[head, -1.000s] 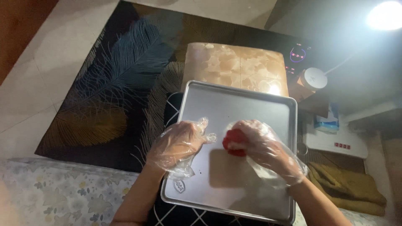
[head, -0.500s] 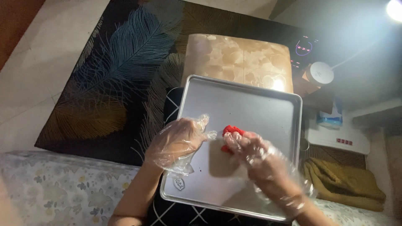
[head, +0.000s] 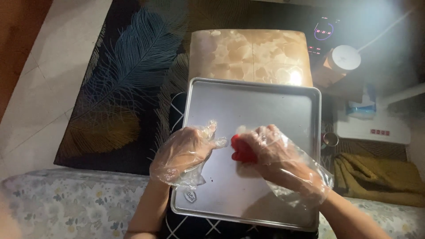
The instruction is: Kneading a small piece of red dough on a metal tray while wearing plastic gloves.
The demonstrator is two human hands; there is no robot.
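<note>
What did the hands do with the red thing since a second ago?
The right hand kept hold of the red lump and turned, so its fingers now curl over the lump from the right; the lump sits slightly nearer the left hand. The left hand hardly moved, with its fingertips close to the lump. Nothing was let go. The metal tray, both clear gloves and the feather-patterned rug look unchanged.

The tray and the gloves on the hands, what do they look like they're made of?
Tray: likely metal, perhaps aluminium; dull silver sheen, rolled rim, lamp glare. Gloves on left hand and right hand: thin clear plastic film, loose, crinkled, skin showing through.
</note>
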